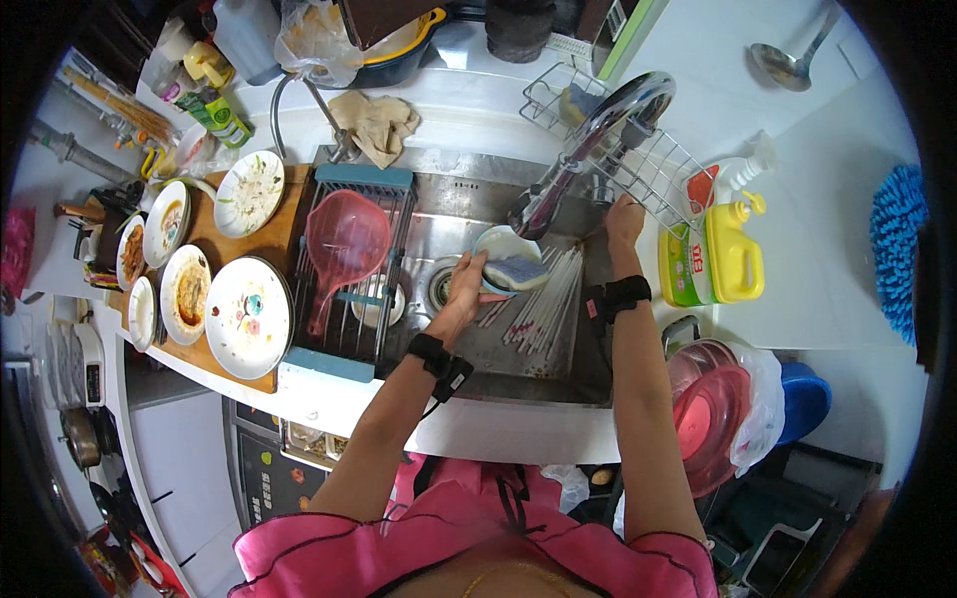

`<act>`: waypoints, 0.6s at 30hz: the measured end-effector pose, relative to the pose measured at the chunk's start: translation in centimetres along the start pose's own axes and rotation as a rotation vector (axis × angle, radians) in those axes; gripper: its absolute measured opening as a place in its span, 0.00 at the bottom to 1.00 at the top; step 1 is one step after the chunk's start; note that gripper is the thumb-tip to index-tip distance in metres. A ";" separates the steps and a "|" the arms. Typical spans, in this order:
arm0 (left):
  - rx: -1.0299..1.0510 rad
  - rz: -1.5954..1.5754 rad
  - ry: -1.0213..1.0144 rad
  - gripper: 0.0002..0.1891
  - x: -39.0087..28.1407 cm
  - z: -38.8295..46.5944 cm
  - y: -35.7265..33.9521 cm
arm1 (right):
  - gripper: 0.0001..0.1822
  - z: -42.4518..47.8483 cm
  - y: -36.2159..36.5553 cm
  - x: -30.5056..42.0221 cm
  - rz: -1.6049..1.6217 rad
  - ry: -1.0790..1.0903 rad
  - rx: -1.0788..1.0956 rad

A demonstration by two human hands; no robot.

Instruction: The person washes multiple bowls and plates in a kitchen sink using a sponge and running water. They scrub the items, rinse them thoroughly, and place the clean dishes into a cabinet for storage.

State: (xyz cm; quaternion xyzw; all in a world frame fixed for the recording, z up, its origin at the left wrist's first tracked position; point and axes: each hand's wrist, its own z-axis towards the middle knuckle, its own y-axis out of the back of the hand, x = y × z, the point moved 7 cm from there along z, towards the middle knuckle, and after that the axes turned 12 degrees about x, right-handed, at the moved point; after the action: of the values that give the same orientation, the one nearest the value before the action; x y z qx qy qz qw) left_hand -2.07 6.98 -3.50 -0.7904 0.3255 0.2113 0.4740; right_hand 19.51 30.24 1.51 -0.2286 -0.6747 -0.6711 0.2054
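My left hand (466, 288) grips a small bowl (502, 241) by its rim, over the stainless steel sink (478, 366). Inside the bowl lies a sponge (516, 273) with a grey-blue scouring side. Beneath and beside the bowl, a bundle of pale chopsticks (557, 299) rests on the sink floor. My right hand (625, 220) reaches to the back right corner, by the base of the chrome faucet (576, 161). Its fingertips are partly hidden near the wire rack (658, 176), so its grip is unclear. The spout arches over the sink near the bowl.
Left of the sink, a pink plastic ladle (348, 228) lies on a drying rack (364, 173) above a small dish (366, 306). Soiled plates (250, 318) crowd a wooden board (295, 196). A yellow detergent jug (729, 254) and pink basins (710, 411) stand at right.
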 end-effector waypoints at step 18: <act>-0.062 0.091 -0.070 0.21 -1.2 -0.7 1.1 | 0.25 -2.9 1.7 3.2 0.621 -0.265 0.290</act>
State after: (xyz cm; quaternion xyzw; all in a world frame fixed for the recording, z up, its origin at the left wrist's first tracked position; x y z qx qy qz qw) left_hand -3.67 6.39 -3.14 -0.7811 0.3377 0.2700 0.4505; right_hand 17.78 27.42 4.78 -0.4761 -0.6821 -0.4386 0.3402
